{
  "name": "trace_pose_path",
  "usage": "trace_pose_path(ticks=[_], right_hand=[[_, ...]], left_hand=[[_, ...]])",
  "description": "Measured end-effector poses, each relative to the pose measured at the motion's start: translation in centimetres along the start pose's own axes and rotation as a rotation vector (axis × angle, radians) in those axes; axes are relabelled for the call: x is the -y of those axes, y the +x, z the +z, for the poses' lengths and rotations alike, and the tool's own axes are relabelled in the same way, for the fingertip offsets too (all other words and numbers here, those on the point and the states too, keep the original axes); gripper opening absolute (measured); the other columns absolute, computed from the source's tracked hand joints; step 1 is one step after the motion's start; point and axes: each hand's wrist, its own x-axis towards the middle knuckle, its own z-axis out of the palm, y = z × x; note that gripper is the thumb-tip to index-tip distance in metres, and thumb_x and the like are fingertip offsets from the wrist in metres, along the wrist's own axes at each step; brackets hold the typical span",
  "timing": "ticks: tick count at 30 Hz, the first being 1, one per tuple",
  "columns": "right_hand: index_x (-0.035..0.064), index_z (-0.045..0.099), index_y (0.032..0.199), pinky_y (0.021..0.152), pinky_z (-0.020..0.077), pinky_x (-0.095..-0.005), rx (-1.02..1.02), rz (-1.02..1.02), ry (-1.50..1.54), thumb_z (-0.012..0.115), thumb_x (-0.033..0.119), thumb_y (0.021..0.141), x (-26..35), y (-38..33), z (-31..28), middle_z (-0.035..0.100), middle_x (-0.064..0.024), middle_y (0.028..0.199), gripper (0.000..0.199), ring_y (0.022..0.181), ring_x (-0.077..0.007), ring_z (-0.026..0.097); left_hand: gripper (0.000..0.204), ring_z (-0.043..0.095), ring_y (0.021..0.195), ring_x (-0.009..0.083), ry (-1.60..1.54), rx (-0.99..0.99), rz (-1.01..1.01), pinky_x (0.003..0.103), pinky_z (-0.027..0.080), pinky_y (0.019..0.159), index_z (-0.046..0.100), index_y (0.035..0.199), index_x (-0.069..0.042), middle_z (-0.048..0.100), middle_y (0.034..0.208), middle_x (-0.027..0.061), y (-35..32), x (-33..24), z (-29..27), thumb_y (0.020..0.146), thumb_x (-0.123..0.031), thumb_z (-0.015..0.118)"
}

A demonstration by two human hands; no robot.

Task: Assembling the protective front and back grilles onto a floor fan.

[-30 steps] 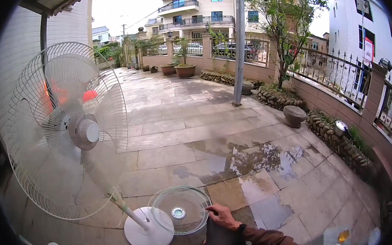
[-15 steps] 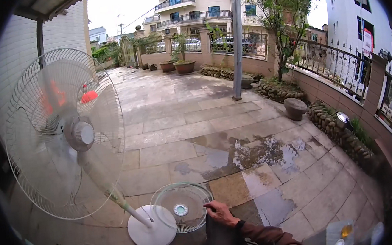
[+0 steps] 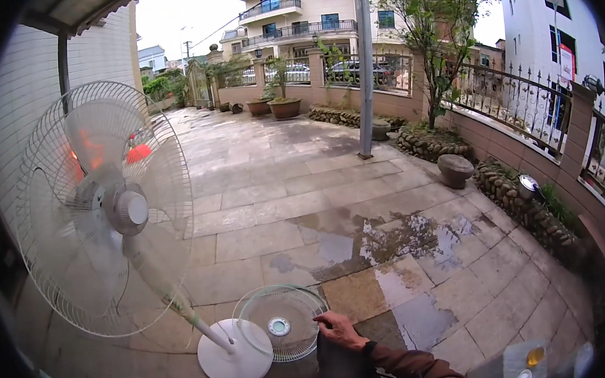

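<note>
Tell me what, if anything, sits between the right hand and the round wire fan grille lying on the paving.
Nothing visible does. The right hand already rests at the near rim of the round wire fan grille, which lies flat beside the white round base of the standing fan. The left hand is out of view.

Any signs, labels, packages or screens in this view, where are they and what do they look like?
Sign: upper right, on the white building's wall behind the fence; upright rectangle, red and white.
Label: round grey-green disc at the centre of the detached fan grille lying on the paving, just left of the right hand.
No packages or screens can be made out.
</note>
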Motion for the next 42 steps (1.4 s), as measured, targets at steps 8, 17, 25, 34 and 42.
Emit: trace_pose_path(ticks=[8, 17, 25, 34, 42], right_hand=[[0.0028, 0.069, 0.108, 0.076, 0.0535, -0.0348, 0.025, 0.027, 0.02, 0.061, 0.007, 0.089, 0.3, -0.2, -0.6, 0.068, -0.0164, 0.095, 0.02, 0.087, -0.0305, 0.068], [0.0028, 0.069, 0.106, 0.074, 0.0535, -0.0342, -0.013, 0.036, 0.01, 0.062, 0.008, 0.089, 0.0, -0.2, -0.8, 0.067, -0.0162, 0.093, 0.019, 0.085, -0.029, 0.068], [0.0026, 0.067, 0.109, 0.076, 0.0537, -0.0352, -0.011, 0.05, 0.029, 0.061, 0.006, 0.089, -0.2, -0.4, -1.2, 0.068, -0.0165, 0.097, 0.021, 0.088, -0.0297, 0.068], [0.0046, 0.069, 0.111, 0.069, 0.0515, -0.0315, -0.029, -0.023, 0.048, 0.062, 0.008, 0.09, 0.3, -0.3, -0.6, 0.066, -0.0139, 0.091, 0.022, 0.078, -0.0203, 0.065], [0.0051, 0.069, 0.11, 0.066, 0.05, -0.0305, -0.025, -0.006, 0.021, 0.063, 0.008, 0.09, 0.2, -0.3, -0.5, 0.066, -0.0122, 0.089, 0.021, 0.075, -0.0187, 0.063]], left_hand=[[0.034, 0.068, 0.094, 0.021, 0.247, -0.316, 0.168, 0.032, 0.055, 0.08, 0.062, 0.123, 0.001, 0.07, 0.1, 0.013, 16.3, 0.0, -7.9, 0.096, -0.018, 0.062], [0.032, 0.072, 0.075, 0.0279, 0.526, -0.709, 0.346, 0.036, 0.056, 0.076, 0.073, 0.095, 0.003, 0.073, 0.084, 0.0185, 30.3, 5.5, -11.7, 0.075, -0.022, 0.07], [0.042, 0.066, 0.104, 0.04, 0.831, -0.435, 0.18, 0.045, 0.05, 0.092, 0.068, 0.115, 0.0, 0.07, 0.108, 0.0236, 30.9, 7.5, -10.2, 0.088, -0.031, 0.064], [0.042, 0.063, 0.108, 0.0431, 0.822, -0.446, 0.132, 0.047, 0.05, 0.093, 0.069, 0.114, 0.001, 0.068, 0.111, 0.0248, 30.2, 8.7, -11.0, 0.09, -0.034, 0.062], [0.046, 0.06, 0.112, 0.043, 0.853, -0.434, 0.07, 0.048, 0.045, 0.099, 0.068, 0.118, -0.002, 0.066, 0.117, 0.0243, 29.8, 8.3, -10.1, 0.093, -0.039, 0.055]])
